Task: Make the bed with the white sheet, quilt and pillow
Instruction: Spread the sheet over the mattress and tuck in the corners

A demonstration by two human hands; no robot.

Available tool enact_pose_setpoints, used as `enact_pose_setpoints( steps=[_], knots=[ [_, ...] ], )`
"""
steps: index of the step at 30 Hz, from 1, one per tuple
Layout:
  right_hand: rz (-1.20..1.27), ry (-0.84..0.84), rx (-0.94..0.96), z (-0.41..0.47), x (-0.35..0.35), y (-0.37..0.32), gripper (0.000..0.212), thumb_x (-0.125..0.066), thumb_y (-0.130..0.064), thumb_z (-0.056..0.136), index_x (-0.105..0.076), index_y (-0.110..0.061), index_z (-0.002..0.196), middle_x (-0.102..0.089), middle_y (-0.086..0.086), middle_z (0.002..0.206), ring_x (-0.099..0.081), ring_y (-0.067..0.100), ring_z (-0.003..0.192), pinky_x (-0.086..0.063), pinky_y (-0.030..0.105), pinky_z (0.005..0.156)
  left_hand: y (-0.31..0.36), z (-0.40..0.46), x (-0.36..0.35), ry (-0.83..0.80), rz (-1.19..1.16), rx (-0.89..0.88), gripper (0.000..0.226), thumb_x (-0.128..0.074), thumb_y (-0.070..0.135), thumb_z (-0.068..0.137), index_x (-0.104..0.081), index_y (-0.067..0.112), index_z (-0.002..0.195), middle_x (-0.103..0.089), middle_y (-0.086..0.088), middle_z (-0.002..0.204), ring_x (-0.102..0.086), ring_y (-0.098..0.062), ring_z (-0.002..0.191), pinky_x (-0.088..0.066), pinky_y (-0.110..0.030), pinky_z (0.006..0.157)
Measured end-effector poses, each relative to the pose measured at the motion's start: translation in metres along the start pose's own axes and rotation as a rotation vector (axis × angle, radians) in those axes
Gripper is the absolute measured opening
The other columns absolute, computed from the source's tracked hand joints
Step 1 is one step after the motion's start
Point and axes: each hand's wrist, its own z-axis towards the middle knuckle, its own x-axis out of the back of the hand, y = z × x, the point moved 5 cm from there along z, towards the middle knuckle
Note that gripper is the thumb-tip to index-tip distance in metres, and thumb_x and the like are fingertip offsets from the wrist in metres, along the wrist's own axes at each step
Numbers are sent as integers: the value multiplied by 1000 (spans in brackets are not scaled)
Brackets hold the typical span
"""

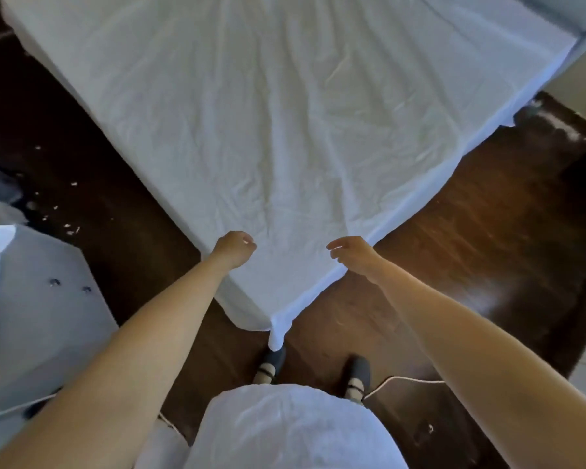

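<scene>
While standing at the near corner of the bed [27, 35], both arms reached forward over the white sheet [285, 130]. Left hand [234, 244] just above the sheet near the left edge of the corner, fingers curled loosely inward, nothing visibly pinched; whether the fingertips touch the cloth cannot be told. Right hand [351, 253] at the right edge of the same corner, fingers loosely bent and slightly spread, thumb side toward the hem; grip on the hem not clear, apparently none. Sheet spread across the whole mattress top, corner point [278, 333] draped off the near corner toward the shoes [271, 363]. Creases fanning from the near corner toward the far side, consistent with cloth drawn taut from this corner. Placement of both hands astride the corner probably for smoothing or for tucking the overhang on each side. Sheet step judged nearly laid but not tucked. Pale bundle [31, 316] at near left on the dark wood floor [487, 231], possibly the quilt or pillow; cannot tell which. White cable [403, 380] on the floor near right.
</scene>
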Motion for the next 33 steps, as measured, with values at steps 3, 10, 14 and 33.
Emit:
enact_pose_setpoints(
  steps=[3, 10, 14, 33],
  knots=[
    [-61, -94, 25, 19, 1, 5, 23, -51, -2, 92, -69, -5, 107, -62, 1, 90, -55, 16, 76, -36, 17, 58, -21, -11, -20, 43, -94, 85, 36, -48, 28, 96, -56, 13, 128, -50, -4, 137, -50, -26, 122, -42, -33, 98],
    [-241, -259, 63, 76, -17, 48, 22, -54, -12, 92, -69, -8, 108, -62, 3, 94, -56, 18, 86, -45, 24, 71, -87, -27, -114, 160, -320, 313, 23, -42, 19, 94, -56, 5, 81, -54, -7, 79, -52, -25, 79, -37, -31, 66],
    [-319, -187, -76, 121, -39, 89, 15, -56, -13, 87, -68, -4, 82, -70, 13, 93, -66, 30, 92, -49, 35, 78, -119, -4, -161, 210, -328, 415, 31, -39, 23, 98, -61, 0, 95, -58, -8, 91, -51, -23, 85, -40, -32, 74],
    [-690, -22, -87, 160, -41, 151, 30, -31, -8, 98, -50, -6, 122, -55, 21, 122, -53, 37, 115, -45, 36, 82, -104, 35, -210, 245, -80, 288, 34, -46, 30, 94, -47, 18, 62, -53, 1, 64, -54, -18, 60, -37, -26, 55]
  ],
)
